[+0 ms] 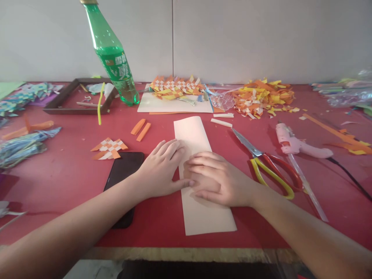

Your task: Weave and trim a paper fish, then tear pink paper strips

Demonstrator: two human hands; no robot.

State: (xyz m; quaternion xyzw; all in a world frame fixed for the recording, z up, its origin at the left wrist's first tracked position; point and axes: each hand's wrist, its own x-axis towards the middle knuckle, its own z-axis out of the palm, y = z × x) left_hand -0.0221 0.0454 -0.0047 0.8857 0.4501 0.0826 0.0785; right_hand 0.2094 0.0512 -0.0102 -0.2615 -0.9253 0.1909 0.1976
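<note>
**Pale paper strip [206, 219] kept under both hands**

A long pale paper strip is laid lengthwise on the red surface [72, 170], nr its front edge, directly before the person. Its L edge is covered by the L hand [161, 168], w/ fingers [166, 149] mostly together and thumb spread out over the paper. Its middle is covered by the R hand [221, 178], w/ fingers slightly bent, close together, thumb apart; nothing is clamped by either.

A dark phone [124, 166] is partly hidden by the L forearm; just beyond it, a woven orange-and-white piece [109, 147] and 2 orange strips [143, 131] are seen. On the R, scissors [256, 152] w/ red & yellow handles are placed, blades ajar, tips twd the paper. Farther R, a pink glue gun [299, 145] is set down, w/ a clear rod [308, 188] slanting twd the front.

At the back, L to R: a dark frame [75, 111], a green bottle [116, 68] (part-filled), woven pieces [177, 86] on white sheets [174, 105], and an orange/yellow paper pile [261, 97].
</note>
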